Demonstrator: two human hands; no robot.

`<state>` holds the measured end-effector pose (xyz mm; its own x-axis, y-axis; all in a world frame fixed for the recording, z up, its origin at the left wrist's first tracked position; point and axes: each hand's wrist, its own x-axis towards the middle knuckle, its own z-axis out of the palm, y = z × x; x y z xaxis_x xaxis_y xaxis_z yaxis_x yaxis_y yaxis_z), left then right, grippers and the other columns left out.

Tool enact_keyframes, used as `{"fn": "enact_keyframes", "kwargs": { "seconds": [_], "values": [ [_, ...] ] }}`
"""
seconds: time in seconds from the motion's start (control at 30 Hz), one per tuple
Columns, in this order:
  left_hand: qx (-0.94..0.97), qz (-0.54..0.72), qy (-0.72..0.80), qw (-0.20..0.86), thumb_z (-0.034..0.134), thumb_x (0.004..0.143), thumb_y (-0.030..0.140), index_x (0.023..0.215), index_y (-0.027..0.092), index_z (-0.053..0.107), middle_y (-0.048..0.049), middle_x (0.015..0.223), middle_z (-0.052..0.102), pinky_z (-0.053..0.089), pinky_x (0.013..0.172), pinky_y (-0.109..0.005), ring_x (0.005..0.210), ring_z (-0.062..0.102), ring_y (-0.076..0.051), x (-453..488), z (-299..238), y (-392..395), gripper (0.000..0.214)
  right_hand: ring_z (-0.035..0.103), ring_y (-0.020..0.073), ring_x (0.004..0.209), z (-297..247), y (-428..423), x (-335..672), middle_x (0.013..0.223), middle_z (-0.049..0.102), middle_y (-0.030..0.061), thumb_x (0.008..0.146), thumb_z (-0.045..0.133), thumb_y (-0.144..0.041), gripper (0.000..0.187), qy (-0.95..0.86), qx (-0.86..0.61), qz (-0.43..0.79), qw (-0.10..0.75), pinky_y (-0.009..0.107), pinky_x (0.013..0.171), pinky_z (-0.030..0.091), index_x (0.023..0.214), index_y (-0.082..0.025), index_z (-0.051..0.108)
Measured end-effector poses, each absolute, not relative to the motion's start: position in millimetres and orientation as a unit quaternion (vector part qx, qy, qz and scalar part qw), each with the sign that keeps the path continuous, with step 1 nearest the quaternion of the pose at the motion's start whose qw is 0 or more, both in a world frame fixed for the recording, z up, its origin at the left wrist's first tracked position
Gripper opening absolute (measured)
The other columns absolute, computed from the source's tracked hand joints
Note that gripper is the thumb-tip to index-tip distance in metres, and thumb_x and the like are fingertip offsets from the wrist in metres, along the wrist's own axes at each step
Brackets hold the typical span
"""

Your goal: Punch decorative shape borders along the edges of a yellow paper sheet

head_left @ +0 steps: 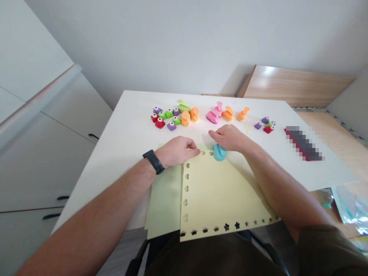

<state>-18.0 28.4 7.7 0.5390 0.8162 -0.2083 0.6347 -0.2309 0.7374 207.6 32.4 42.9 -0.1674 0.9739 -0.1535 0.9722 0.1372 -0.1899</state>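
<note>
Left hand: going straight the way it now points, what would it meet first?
The left hand points across the yellow paper, so it would likely meet the blue craft punch first, though depth is unclear.

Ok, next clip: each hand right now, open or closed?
Left hand: curled on the top edge of the yellow paper sheet, grip unclear.
Right hand: closed over the blue paper punch.
</note>
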Motion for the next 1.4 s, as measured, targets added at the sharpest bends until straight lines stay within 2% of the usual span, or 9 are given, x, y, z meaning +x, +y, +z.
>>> {"fn": "enact_keyframes", "kwargs": {
  "seconds": [0.23,0.5,1.03,1.13,1.4],
  "values": [
    [0.776,0.106,0.471,0.406,0.061,0.083,0.051,0.081,0.021,0.072,-0.0012,0.073,0.073,0.042,0.06,-0.028,0.068,0.065,-0.018,-18.0,8.0,29.3,0.032,0.051,0.0151,0.059,43.8,32.9,206.3,0.069,0.071,0.011,0.103,0.031,-0.05,0.066,-0.764,-0.637,0.1,-0.019,0.033,0.058,0.027,0.066,-0.016,0.073],
    [0.775,0.106,0.473,0.406,0.062,0.083,0.049,0.082,0.021,0.072,-0.0012,0.073,0.073,0.042,0.06,-0.028,0.068,0.066,-0.018,-18.2,6.5,29.6,0.03,0.041,0.0134,0.053,40.1,33.9,208.1,0.061,0.064,0.0078,0.1,0.034,-0.051,0.063,-0.759,-0.64,0.119,0.002,0.033,0.057,0.026,0.059,-0.017,0.068],
    [0.774,0.103,0.474,0.407,0.061,0.083,0.049,0.08,0.021,0.071,-0.0004,0.071,0.072,0.042,0.059,-0.027,0.066,0.065,-0.017,-18.6,7.4,28.6,0.029,0.038,0.013,0.053,37.9,34.0,209.1,0.056,0.057,0.0053,0.1,0.033,-0.057,0.066,-0.747,-0.649,0.143,0.031,0.032,0.057,0.026,0.054,-0.018,0.058],
    [0.775,0.107,0.472,0.407,0.061,0.082,0.049,0.08,0.021,0.071,-0.0004,0.071,0.072,0.042,0.06,-0.028,0.066,0.065,-0.018,-18.8,7.8,28.4,0.029,0.041,0.0133,0.054,37.4,33.9,207.9,0.059,0.061,0.0064,0.101,0.032,-0.057,0.066,-0.753,-0.643,0.139,0.02,0.032,0.057,0.027,0.057,-0.018,0.062],
    [0.775,0.106,0.471,0.408,0.062,0.081,0.047,0.079,0.021,0.072,-0.0005,0.071,0.072,0.042,0.061,-0.028,0.066,0.064,-0.018,-18.6,9.3,28.7,0.028,0.06,0.0185,0.067,36.5,34.1,203.1,0.078,0.076,0.0133,0.104,0.027,-0.051,0.068,-0.762,-0.638,0.106,-0.03,0.033,0.06,0.031,0.073,-0.016,0.076]
  ]
}}
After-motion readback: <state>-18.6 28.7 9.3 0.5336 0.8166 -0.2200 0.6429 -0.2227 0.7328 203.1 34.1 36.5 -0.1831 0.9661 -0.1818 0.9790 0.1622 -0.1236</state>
